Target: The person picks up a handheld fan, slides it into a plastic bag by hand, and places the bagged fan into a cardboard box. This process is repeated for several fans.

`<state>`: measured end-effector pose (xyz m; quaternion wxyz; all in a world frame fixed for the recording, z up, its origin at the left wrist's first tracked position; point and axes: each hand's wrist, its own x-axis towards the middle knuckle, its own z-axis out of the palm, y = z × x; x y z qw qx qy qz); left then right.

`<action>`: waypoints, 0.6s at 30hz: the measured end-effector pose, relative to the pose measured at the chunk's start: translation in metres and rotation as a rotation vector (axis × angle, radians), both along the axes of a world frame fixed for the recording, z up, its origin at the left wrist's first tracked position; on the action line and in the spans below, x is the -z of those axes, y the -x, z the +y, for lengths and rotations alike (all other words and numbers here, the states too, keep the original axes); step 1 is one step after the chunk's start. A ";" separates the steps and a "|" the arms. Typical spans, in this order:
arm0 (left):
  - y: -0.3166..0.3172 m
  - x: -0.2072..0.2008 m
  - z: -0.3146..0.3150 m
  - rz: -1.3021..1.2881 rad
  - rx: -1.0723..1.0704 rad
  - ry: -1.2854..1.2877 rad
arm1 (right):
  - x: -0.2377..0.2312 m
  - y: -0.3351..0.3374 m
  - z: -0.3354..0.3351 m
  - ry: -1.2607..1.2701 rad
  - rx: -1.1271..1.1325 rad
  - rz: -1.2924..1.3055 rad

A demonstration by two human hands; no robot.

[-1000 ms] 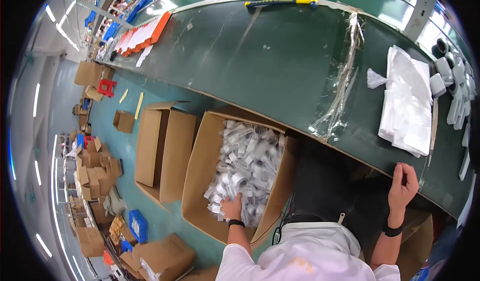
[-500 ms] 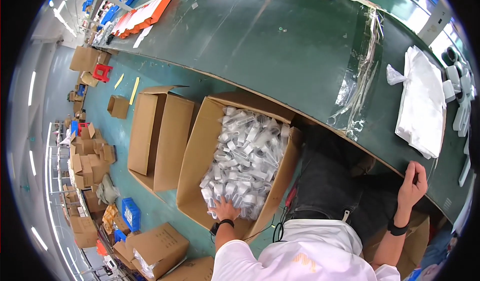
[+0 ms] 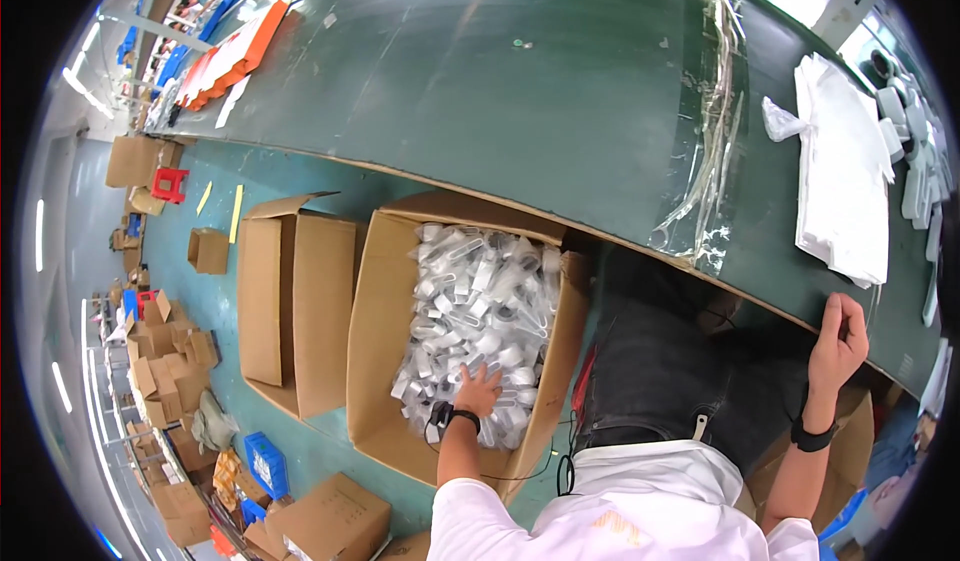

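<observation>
My left hand (image 3: 478,391) is inside a large open cardboard box (image 3: 372,331), its fingers spread over a heap of white plastic pieces in clear bags (image 3: 475,301). Nothing shows gripped in it. The exact kind of the bagged pieces is too small to tell. At the table's front edge on the right, my right hand (image 3: 840,339) is raised with curled fingers and no object visible in it. Just beyond it a stack of flat white bags (image 3: 843,176) lies on the green table (image 3: 560,111).
Left of the box stands another open cardboard box (image 3: 325,311). Grey-white plastic pieces (image 3: 915,146) lie at the table's right end, and orange-edged sheets (image 3: 235,56) at its far left. Clear tape (image 3: 715,131) crosses the tabletop. A blue crate (image 3: 265,464) and cartons (image 3: 335,516) sit on the floor.
My left hand has moved farther forward and slightly right over the bagged pieces. My right hand stays curled by the table edge. The whole view has shifted somewhat.
</observation>
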<state>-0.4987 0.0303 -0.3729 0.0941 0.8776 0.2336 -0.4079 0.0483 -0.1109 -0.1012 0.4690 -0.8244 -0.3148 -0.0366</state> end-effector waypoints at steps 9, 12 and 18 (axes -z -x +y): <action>0.006 0.007 0.006 -0.070 0.022 0.066 | 0.003 0.007 0.011 -0.023 0.023 -0.028; 0.015 -0.008 0.013 -0.127 -0.255 -0.048 | -0.005 0.007 0.011 -0.019 0.034 -0.061; -0.029 -0.077 0.055 -1.012 -0.680 -0.586 | -0.019 0.012 0.015 -0.055 -0.008 -0.014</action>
